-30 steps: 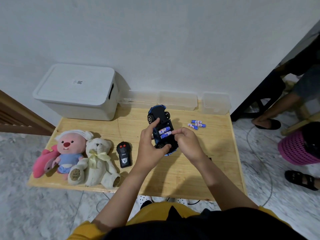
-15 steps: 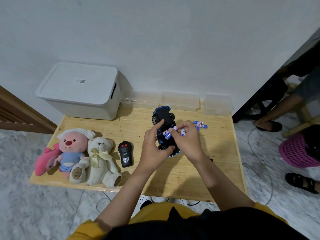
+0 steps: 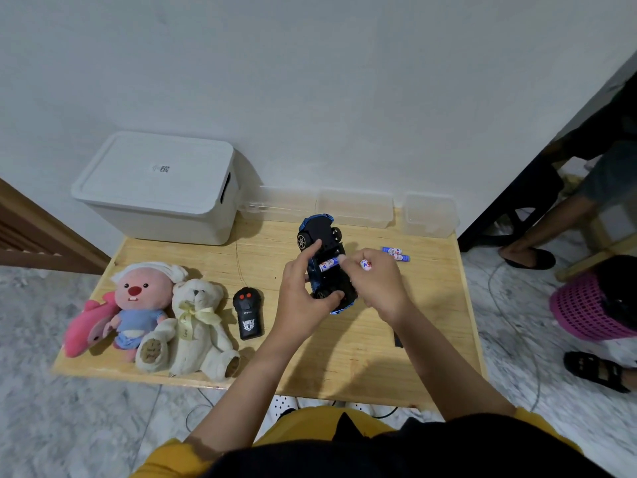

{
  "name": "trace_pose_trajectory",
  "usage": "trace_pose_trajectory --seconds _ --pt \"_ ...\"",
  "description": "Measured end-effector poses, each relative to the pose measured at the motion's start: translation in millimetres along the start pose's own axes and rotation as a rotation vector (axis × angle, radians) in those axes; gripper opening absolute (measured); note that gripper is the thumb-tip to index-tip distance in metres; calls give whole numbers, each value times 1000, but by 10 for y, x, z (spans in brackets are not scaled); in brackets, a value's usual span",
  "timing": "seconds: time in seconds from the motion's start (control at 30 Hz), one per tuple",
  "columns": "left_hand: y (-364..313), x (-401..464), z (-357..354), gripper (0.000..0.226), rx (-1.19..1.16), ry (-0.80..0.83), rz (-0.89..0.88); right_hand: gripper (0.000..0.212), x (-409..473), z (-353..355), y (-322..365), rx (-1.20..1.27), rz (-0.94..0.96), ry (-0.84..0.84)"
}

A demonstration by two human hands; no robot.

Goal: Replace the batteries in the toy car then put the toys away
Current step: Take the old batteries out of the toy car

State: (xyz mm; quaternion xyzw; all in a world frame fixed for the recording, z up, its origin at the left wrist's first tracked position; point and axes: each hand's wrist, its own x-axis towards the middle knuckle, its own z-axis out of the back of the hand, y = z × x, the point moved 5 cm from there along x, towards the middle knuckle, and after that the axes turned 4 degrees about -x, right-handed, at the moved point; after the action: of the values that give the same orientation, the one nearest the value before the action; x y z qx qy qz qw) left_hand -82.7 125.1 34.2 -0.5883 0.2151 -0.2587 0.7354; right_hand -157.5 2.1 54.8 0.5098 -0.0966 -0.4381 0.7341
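Note:
The blue and black toy car (image 3: 319,232) lies upside down on the wooden table (image 3: 379,357), its battery bay uncovered. My left hand (image 3: 305,298) grips the car's near end and side. One battery (image 3: 327,264) still sits in the bay. My right hand (image 3: 377,284) holds a battery (image 3: 366,264) pulled from the bay, while its fingertip touches the battery in the bay. Two more batteries (image 3: 396,254) lie on the table to the right of the car. A black remote control (image 3: 247,317) rests left of my left hand.
A lidded white storage box (image 3: 158,188) stands at the back left. Clear plastic containers (image 3: 355,210) line the wall behind the car. Three plush toys (image 3: 151,315) sit at the table's left. Another person's legs and a pink basket (image 3: 586,305) are on the floor at right.
My right hand has lifted a battery out of the car's bay and now holds it; one battery remains inside. The car has stayed in my left hand.

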Motion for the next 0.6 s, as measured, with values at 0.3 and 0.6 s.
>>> trace_pose_trajectory --seconds 0.3,0.6 --pt "-38 50 3 85 72 -25 -104 41 -10 -14 140 -564 183 -103" --pt "-97 78 58 83 141 -15 -102 45 4 -29 231 -590 226 -36"
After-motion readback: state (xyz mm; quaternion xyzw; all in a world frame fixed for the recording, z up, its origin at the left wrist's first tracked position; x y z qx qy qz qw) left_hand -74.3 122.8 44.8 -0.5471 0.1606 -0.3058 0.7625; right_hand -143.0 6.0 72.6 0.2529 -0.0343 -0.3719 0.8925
